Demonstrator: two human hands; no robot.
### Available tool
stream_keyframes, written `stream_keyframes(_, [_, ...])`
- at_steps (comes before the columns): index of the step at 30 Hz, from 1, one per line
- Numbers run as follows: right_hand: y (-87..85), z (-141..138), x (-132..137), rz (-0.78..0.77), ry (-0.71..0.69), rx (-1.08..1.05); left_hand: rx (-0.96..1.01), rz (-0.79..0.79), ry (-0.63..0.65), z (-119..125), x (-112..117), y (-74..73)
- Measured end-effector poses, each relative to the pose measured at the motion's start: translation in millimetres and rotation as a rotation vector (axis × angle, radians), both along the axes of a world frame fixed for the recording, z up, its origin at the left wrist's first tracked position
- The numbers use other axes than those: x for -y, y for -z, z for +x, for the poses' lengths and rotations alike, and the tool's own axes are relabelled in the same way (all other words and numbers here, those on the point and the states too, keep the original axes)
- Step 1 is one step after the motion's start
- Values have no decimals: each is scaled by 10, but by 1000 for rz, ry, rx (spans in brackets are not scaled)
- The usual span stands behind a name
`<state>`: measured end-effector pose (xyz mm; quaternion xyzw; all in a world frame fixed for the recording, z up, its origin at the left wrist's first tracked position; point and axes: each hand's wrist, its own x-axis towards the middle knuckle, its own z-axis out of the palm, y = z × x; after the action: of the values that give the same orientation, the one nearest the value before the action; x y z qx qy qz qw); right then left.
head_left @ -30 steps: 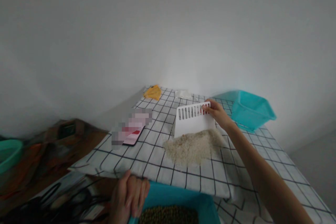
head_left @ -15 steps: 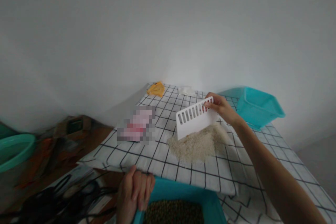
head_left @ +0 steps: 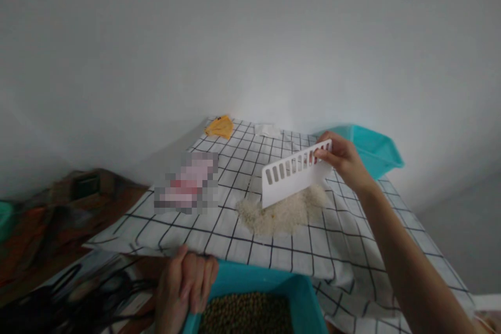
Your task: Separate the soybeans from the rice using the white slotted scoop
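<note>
In the head view my right hand is closed on one end of a white slotted plastic divider. The divider stands on its long edge, tilted, over a spread heap of pale grains like rice on the checked tablecloth. My left hand is wrapped over the left rim of a teal bin just below the table's front edge. Inside the bin lie many small greenish-brown beans or pellets.
An empty-looking teal bin lies tipped at the back right. A yellow cloth and a white packet lie near the wall. A blurred-out pink item is on the left. Black cables and a box clutter the floor.
The whole view has shifted, so most things appear further left. My right hand with the divider has moved slightly right relative to the grains. My left hand keeps its hold on the bin.
</note>
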<state>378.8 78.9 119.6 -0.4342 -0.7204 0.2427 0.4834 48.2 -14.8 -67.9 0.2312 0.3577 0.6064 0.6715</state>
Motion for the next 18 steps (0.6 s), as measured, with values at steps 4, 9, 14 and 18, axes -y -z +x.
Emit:
stream_keyframes(4, [25,88,250,53,175,-57,0,-96,109,-120,-49,-109])
stream_keyframes(9, [229,233,683,10,259,-84,11,-84,62,-64,-32,-122])
stream_keyframes(14, [406,319,1033,-13,369,-95,25,-9,-39,86,33,-115])
stream_keyframes(18, [489,360,1166,-8,453,-109,3,66,-47,134,51,-129])
